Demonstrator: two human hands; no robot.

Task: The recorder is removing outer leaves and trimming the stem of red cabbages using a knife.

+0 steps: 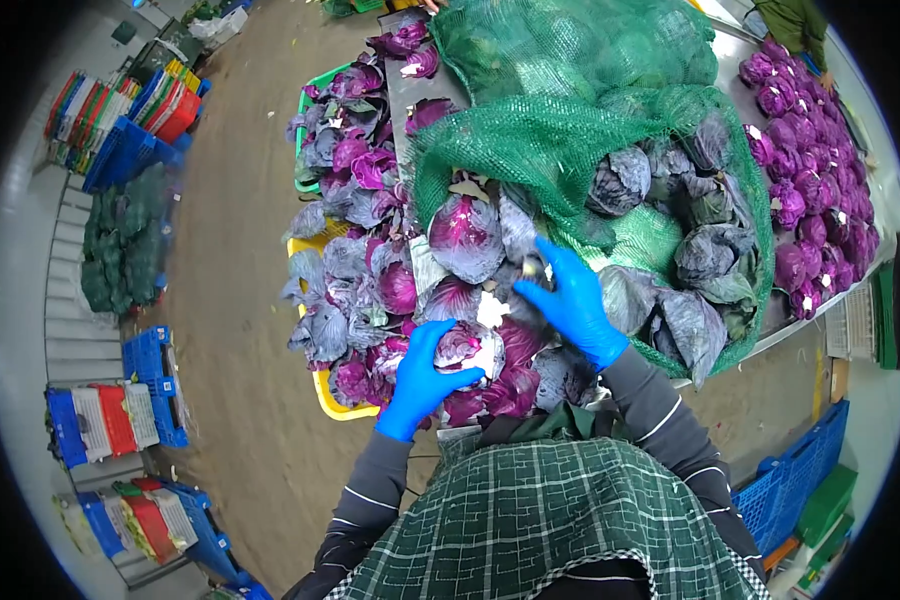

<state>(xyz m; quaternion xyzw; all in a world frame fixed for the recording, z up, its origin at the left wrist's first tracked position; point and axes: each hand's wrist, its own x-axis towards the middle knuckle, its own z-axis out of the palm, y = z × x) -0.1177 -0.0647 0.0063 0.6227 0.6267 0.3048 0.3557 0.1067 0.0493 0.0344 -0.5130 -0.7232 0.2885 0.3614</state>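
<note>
My left hand (431, 375), in a blue glove, curls around the left side of a red cabbage head (469, 352) with a pale cut patch. My right hand (570, 300), gloved too, is spread with thumb and fingers apart; near them is something blurred that I cannot make out. Loose red cabbage leaves (465, 238) lie about both hands. Right of my right hand, a green mesh sack (529, 135) lies open, with several cabbages in dull outer leaves (619, 180) inside.
Trimmed red cabbages (817, 187) are heaped on the metal table (776, 319) at the right. Leaves fill a yellow crate (337, 405) and a green crate (304, 161) at the left. Full mesh sacks (592, 45) lie at the back. A person (791, 30) stands at the top right.
</note>
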